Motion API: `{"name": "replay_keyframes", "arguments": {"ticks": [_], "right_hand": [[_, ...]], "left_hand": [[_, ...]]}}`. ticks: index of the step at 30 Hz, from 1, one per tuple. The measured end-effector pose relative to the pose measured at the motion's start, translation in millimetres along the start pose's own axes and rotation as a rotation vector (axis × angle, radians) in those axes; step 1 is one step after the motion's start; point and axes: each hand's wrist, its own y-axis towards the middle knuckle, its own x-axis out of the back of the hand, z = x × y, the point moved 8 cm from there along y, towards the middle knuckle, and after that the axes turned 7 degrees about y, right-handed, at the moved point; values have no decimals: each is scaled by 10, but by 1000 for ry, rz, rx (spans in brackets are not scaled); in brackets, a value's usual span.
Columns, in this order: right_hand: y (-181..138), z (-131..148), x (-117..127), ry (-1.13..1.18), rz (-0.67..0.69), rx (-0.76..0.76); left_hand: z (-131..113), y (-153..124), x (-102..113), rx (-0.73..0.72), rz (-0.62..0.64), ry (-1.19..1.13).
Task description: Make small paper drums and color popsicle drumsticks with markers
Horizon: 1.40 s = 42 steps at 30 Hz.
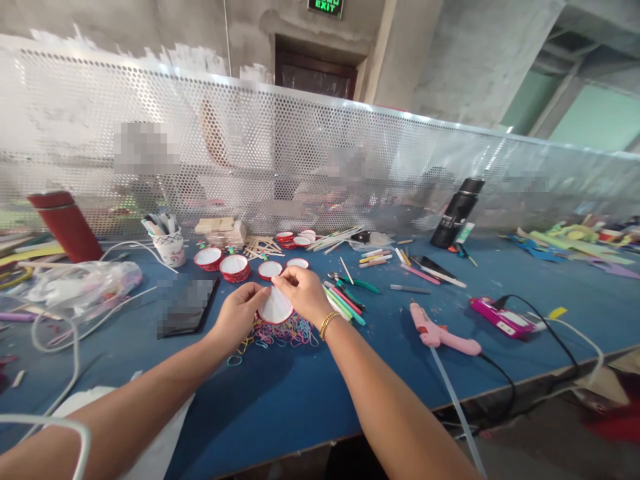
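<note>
pinching a white red-rimmed disc along its far edge, the left hand and right hand share a narrow grip just above colourful loops on the blue tabletop.

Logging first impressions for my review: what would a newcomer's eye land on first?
Likely the round, red-rimmed white piece held by the left hand and right hand, over thin multicoloured bands. Next, the pink plastic glue gun to the right, then the red cylindrical flask at far left.
</note>
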Motion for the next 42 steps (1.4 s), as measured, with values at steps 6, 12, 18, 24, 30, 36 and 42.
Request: {"name": "replay_keyframes", "arguments": {"ticks": [6, 12, 18, 24, 30, 36, 42], "right_hand": [[-8, 25, -27, -17, 39, -15], [-3, 16, -14, -13, 43, -26], [-2, 2, -34, -18, 60, -27], [-1, -14, -49, -65, 93, -62], [19, -3, -47, -82, 104, -55], [23, -6, -44, -107, 108, -51], [21, -5, -44, -102, 113, -65]], "left_hand": [[33, 14, -2, -6, 5, -7], [25, 9, -1, -13, 8, 38], [73, 21, -27, 3, 38, 59], [62, 16, -46, 12, 58, 85], [50, 27, -49, 33, 58, 87], [45, 45, -20, -7, 42, 158], [105, 75, 12, -20, 36, 198]]}}
